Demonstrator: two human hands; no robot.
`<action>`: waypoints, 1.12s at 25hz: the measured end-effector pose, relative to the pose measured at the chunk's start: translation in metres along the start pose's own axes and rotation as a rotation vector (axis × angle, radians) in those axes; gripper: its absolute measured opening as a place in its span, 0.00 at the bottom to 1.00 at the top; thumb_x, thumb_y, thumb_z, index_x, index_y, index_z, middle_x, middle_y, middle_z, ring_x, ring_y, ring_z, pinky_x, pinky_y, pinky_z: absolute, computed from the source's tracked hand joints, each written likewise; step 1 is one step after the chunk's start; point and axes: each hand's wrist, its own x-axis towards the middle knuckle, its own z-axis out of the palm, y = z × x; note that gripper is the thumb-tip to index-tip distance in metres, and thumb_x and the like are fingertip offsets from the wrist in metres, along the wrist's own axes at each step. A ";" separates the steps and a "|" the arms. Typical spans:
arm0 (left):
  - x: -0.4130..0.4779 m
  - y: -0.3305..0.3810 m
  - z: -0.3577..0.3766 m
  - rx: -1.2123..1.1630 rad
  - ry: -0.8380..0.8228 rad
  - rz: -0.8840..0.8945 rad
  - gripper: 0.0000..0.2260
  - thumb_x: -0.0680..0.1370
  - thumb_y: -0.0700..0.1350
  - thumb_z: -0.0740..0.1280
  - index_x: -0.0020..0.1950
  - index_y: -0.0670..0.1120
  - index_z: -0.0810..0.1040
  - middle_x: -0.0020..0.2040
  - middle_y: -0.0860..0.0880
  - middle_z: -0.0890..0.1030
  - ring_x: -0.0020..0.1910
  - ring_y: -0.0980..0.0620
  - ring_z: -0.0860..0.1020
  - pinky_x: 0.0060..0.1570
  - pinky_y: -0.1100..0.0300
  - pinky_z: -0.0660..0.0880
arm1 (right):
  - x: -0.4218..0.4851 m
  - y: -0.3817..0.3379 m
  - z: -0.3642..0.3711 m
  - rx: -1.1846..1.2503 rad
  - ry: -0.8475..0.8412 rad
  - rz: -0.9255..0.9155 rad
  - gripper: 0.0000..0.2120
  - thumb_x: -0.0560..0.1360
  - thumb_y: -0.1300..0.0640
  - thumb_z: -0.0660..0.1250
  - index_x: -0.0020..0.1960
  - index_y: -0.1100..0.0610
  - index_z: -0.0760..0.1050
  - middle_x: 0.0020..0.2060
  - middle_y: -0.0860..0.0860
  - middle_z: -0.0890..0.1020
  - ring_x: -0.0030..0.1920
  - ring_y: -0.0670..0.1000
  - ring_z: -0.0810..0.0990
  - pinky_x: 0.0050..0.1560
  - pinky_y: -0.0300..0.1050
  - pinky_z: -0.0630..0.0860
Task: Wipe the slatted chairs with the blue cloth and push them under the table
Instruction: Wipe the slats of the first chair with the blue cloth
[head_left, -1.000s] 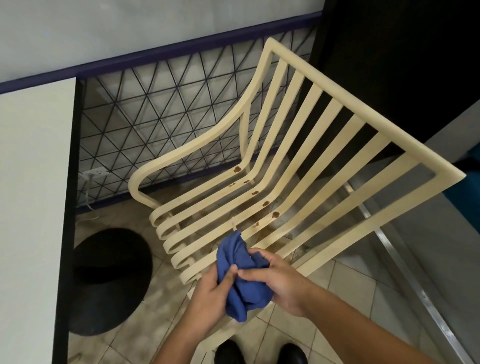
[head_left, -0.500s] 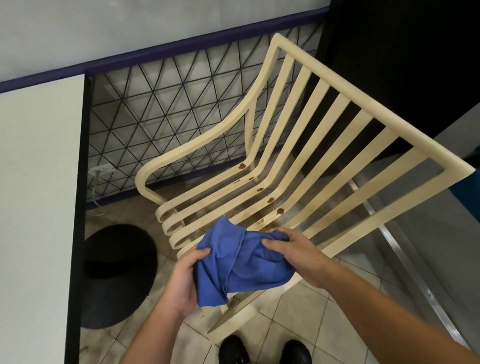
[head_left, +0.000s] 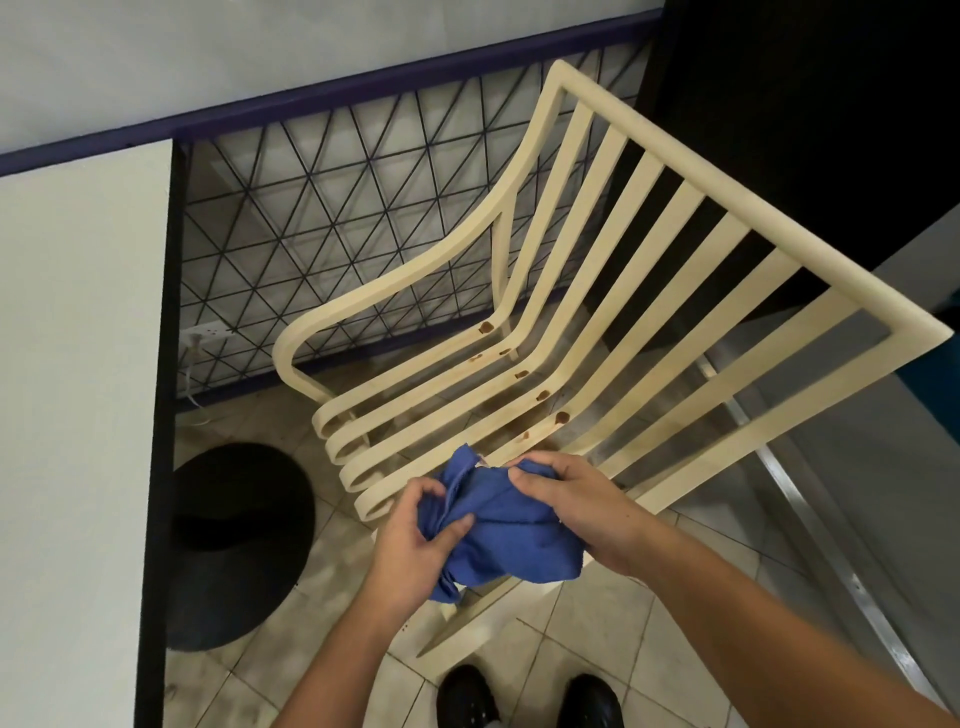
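A cream slatted chair (head_left: 613, 291) stands in front of me, its seat slats marked with several brown stains near the bend of the backrest. Over the seat's front right corner I hold a bunched blue cloth (head_left: 511, 535) with both hands. My left hand (head_left: 415, 540) grips the cloth's left folds, thumb pressed into them. My right hand (head_left: 576, 506) pinches the cloth's top edge from the right. The white table (head_left: 78, 415) fills the left side.
The table's black round base (head_left: 234, 545) sits on the tiled floor left of the chair. A black wire grid panel (head_left: 332, 228) runs behind the chair, with a white socket and cable low on it. A metal floor rail (head_left: 810, 519) runs at the right. My black shoes are at the bottom.
The cloth was spread wider between my hands half a second ago; both hands have come closer together and bunched it again near the seat's front corner.
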 end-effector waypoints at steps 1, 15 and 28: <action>0.000 -0.001 -0.002 0.011 -0.009 -0.005 0.10 0.77 0.47 0.74 0.56 0.49 0.78 0.52 0.54 0.82 0.54 0.52 0.82 0.55 0.49 0.81 | 0.000 -0.001 -0.002 -0.003 0.004 0.004 0.10 0.82 0.52 0.66 0.57 0.55 0.82 0.51 0.53 0.86 0.52 0.54 0.85 0.58 0.54 0.83; 0.014 0.073 -0.058 -0.036 0.328 0.092 0.10 0.86 0.48 0.56 0.55 0.48 0.76 0.47 0.49 0.80 0.41 0.61 0.78 0.41 0.65 0.76 | 0.014 -0.001 -0.060 -0.616 0.108 -0.093 0.06 0.83 0.54 0.64 0.52 0.44 0.78 0.52 0.47 0.78 0.54 0.51 0.77 0.54 0.44 0.76; 0.021 0.183 -0.041 0.397 -0.230 0.467 0.12 0.85 0.55 0.55 0.54 0.50 0.73 0.40 0.50 0.79 0.41 0.47 0.79 0.41 0.50 0.77 | 0.036 -0.060 0.009 -0.444 -0.317 -0.261 0.22 0.71 0.56 0.80 0.62 0.52 0.78 0.57 0.48 0.84 0.59 0.50 0.82 0.65 0.54 0.78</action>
